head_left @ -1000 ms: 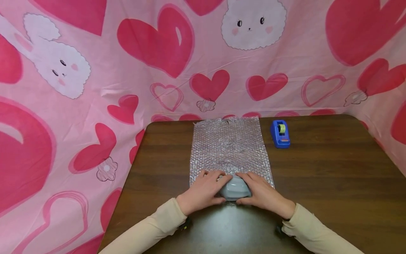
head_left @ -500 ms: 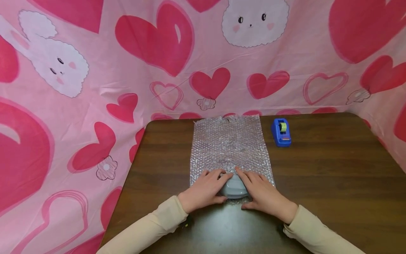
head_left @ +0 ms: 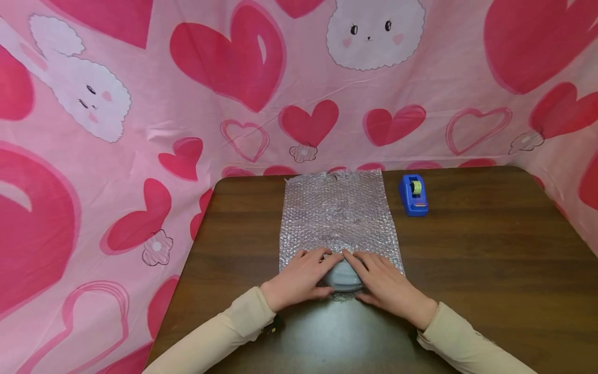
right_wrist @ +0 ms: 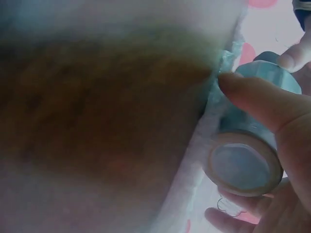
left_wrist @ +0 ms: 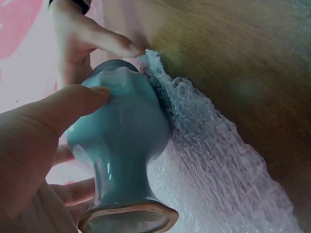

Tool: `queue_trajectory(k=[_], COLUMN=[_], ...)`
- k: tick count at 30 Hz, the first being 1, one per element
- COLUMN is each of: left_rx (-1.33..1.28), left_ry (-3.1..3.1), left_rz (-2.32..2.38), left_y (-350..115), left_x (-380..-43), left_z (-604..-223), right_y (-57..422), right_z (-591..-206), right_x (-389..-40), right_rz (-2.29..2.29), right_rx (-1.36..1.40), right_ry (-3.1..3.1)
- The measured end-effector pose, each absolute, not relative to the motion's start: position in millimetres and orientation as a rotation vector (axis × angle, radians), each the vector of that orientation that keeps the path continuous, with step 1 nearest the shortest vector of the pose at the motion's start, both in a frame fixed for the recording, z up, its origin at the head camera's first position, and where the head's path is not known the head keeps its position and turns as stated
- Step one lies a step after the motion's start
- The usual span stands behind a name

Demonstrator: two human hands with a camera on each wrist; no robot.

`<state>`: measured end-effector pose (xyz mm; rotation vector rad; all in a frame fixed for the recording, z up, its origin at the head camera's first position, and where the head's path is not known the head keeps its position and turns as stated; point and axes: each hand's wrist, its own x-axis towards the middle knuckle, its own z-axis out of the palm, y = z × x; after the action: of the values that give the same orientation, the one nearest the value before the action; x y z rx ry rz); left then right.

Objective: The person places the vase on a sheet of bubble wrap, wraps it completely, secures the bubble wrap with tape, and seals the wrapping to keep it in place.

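A glossy blue-green ceramic vase [head_left: 343, 278] lies on its side across the near end of a bubble wrap sheet [head_left: 338, 218]. My left hand [head_left: 301, 280] holds the left part, its thumb on the rounded body and other fingers behind the neck in the left wrist view. The flared, brown-rimmed end of the vase [left_wrist: 124, 131] faces that camera. Around the right part is my right hand [head_left: 392, 285], fingers over the far side. The right wrist view has its thumb tip right at the bubble wrap's edge, beside the vase's round brown-rimmed end [right_wrist: 241, 165].
A blue tape dispenser [head_left: 413, 195] with a yellowish roll stands right of the sheet's far end. Everything rests on a dark brown wooden table [head_left: 486, 244]. A pink cloth [head_left: 201, 83] with hearts and rabbits hangs behind and at the sides.
My right thumb has slid off the vase toward the bubble wrap's near edge, and the right fingers have shifted left over the vase. My left hand stays nearly still.
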<state>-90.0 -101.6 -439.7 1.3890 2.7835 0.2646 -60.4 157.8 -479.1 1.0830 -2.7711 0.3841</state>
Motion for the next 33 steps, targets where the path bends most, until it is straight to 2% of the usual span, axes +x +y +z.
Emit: queue_trajectory(k=[11, 25, 33], left_rx=[1.459, 1.371, 1.346], left_ry=[2.941, 3.123, 3.191], left_rz=[-0.005, -0.326, -0.296], left_y=[-91.5, -74.5, -73.2], left_x=[-77.6, -61.6, -61.3], left_z=[-444.3, -463.8, -468.1], right_y=[156.3, 155.1, 154.5], right_z=[-475.1, -470.6, -470.7], right_x=[-61.1, -62.2, -63.3], right_rz=[0.292, 0.222, 0.255], right_rx=[1.112, 1.091, 1.094], right_ry=[-2.735, -2.734, -2.722])
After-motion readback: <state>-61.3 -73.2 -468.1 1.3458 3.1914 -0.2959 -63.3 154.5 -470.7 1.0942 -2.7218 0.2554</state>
